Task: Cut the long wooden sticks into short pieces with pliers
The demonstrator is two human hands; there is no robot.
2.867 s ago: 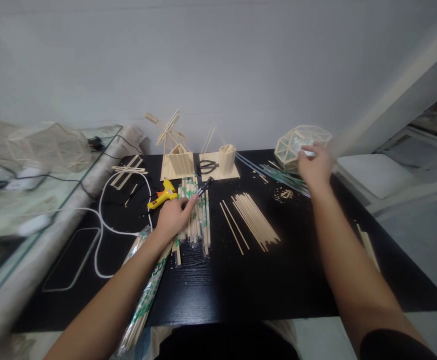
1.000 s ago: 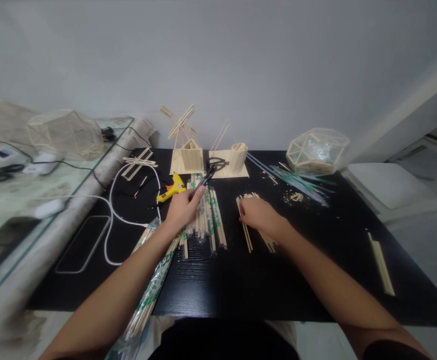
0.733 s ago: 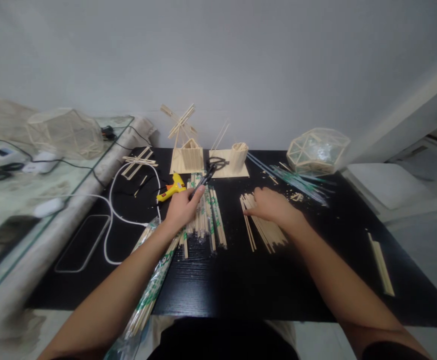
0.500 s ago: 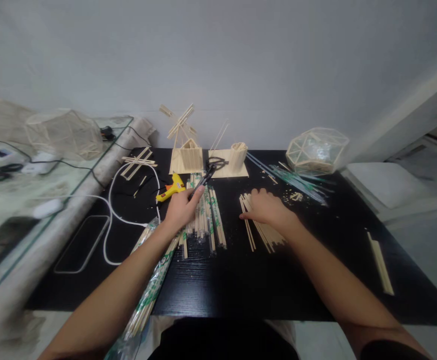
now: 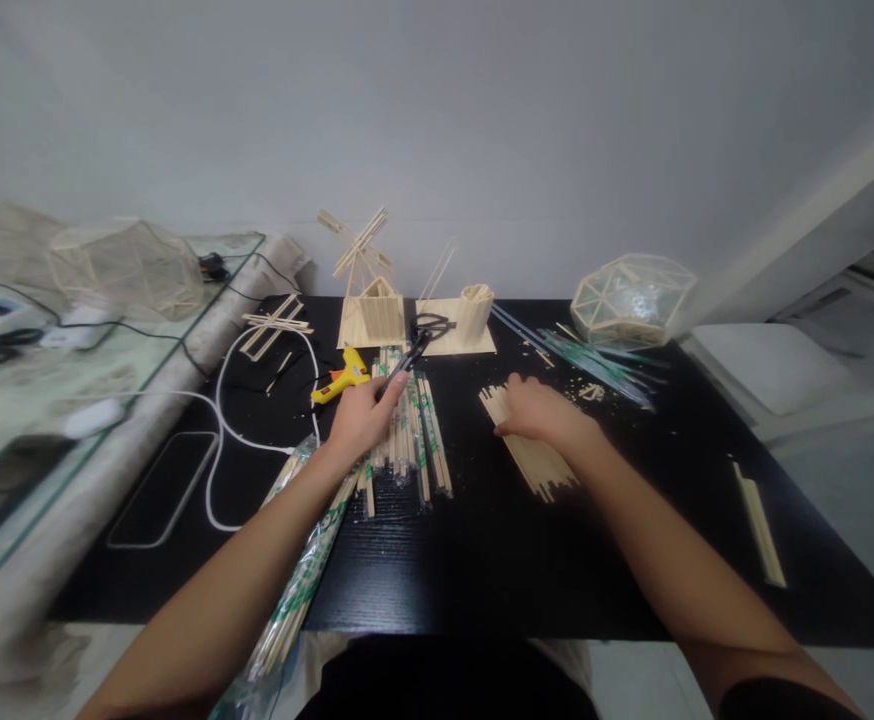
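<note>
My left hand rests on a bundle of wrapped bamboo sticks, its fingers closed round a black-handled tool that points away from me. My right hand lies palm down on a pile of loose bare bamboo sticks, fingers together and flat on the pile's far end. Both sit mid-way across a black table. A long packet of sticks runs under my left forearm.
A yellow glue gun with a white cable lies left of my left hand. Behind stand a stick windmill house, black scissors, a stick cup and a faceted stick dome. Green-blue sticks lie far right.
My right hand came back from the dome to the loose sticks and swept the stray ones into one tight pile. My left hand has kept its hold on the tool.
</note>
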